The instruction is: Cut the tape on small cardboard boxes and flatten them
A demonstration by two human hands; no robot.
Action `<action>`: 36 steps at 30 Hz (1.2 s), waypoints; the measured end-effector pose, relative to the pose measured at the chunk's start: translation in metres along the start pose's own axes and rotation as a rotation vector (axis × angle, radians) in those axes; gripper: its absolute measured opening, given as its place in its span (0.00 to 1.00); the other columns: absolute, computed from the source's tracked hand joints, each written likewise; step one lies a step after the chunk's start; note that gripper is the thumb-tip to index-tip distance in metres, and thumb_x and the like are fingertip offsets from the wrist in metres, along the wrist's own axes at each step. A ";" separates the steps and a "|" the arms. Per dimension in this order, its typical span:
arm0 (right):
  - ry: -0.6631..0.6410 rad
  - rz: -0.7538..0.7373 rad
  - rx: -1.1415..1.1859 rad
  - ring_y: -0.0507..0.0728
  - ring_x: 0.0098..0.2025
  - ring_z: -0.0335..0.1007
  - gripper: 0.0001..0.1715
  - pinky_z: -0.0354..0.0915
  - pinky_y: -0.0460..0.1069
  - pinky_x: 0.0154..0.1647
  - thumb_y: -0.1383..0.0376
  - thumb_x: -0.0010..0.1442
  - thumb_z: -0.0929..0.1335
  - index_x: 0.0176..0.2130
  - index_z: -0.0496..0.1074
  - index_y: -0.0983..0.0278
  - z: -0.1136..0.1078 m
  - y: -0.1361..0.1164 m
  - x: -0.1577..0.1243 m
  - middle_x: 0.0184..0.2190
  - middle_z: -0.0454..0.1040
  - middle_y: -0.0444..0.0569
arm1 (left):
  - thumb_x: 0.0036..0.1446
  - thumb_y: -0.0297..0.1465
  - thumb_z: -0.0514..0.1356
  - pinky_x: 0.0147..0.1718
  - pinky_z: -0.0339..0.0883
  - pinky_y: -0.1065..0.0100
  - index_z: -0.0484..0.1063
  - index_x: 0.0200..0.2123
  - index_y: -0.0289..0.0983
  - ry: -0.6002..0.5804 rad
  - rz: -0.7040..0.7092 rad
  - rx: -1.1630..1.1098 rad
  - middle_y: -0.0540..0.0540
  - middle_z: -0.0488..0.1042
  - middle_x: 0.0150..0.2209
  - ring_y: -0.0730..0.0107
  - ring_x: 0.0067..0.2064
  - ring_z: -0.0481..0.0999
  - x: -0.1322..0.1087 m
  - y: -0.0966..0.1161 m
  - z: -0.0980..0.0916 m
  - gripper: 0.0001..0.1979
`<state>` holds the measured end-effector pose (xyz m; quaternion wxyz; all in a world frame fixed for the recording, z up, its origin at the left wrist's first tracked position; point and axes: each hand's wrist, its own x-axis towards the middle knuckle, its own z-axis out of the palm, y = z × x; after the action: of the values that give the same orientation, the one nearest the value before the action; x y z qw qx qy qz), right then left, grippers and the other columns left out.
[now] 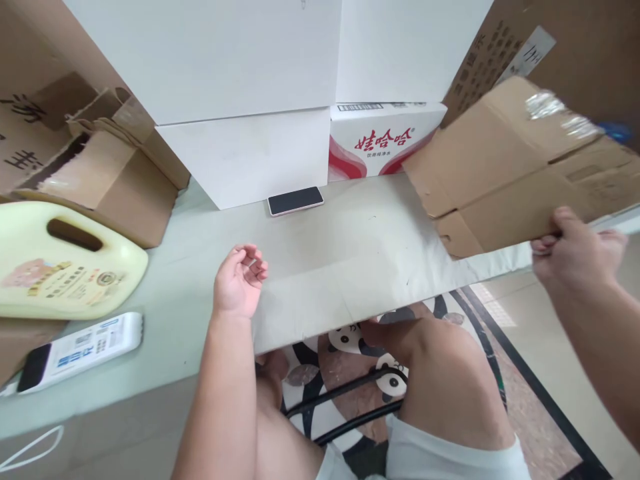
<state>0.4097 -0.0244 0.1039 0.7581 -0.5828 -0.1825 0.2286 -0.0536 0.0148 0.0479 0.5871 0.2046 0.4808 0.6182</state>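
Observation:
My right hand (580, 253) pinches the near edge of a flattened cardboard box (520, 167) between thumb and fingers. The brown box is tilted over the right end of the table, with strips of shiny clear tape on its far part. My left hand (241, 280) hovers over the table (345, 253), palm turned inward and fingers loosely curled and apart, with nothing in it. Beyond that hand a phone (296, 201) with a dark screen lies at the foot of a white box (245, 157).
White boxes are stacked at the back, one a white carton (380, 143) with red lettering. At left stand an open brown cardboard box (105, 180), a pale yellow bottle (75, 267) with a handle hole, and a white power strip-like device (85, 350). My knees are below the table edge.

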 end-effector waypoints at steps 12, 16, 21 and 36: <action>0.198 -0.143 -0.524 0.45 0.36 0.78 0.08 0.65 0.40 0.26 0.72 0.72 0.62 0.49 0.67 0.66 0.140 -0.006 0.139 0.51 0.76 0.60 | 0.40 0.31 0.66 0.19 0.63 0.76 0.70 0.25 0.38 -0.024 -0.074 0.035 0.54 0.70 0.22 0.78 0.20 0.68 0.025 -0.014 0.024 0.08; 0.075 -0.022 -0.545 0.43 0.33 0.78 0.07 0.66 0.42 0.29 0.71 0.73 0.59 0.43 0.64 0.64 0.149 -0.003 0.132 0.47 0.77 0.59 | 0.40 0.31 0.66 0.20 0.61 0.77 0.71 0.25 0.37 -0.061 -0.075 0.027 0.55 0.67 0.21 0.80 0.19 0.64 0.024 -0.015 0.021 0.08; -0.095 0.083 -0.643 0.42 0.27 0.74 0.13 0.70 0.44 0.34 0.75 0.69 0.62 0.33 0.62 0.62 0.105 0.014 0.083 0.45 0.79 0.61 | 0.39 0.31 0.66 0.20 0.61 0.77 0.71 0.25 0.37 -0.052 -0.055 -0.009 0.55 0.66 0.21 0.80 0.19 0.64 0.013 -0.008 0.013 0.07; -1.360 -0.107 -0.992 0.56 0.41 0.77 0.10 0.69 0.52 0.46 0.61 0.66 0.68 0.37 0.78 0.61 0.190 0.050 -0.175 0.38 0.83 0.49 | 0.40 0.31 0.60 0.18 0.51 0.77 0.66 0.21 0.37 0.207 0.167 -0.223 0.56 0.60 0.18 0.81 0.18 0.58 -0.014 0.010 -0.004 0.05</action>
<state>0.1548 0.0402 0.1020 0.1488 -0.5742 -0.7059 0.3871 -0.0590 0.0021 0.0584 0.5002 0.1126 0.4483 0.7322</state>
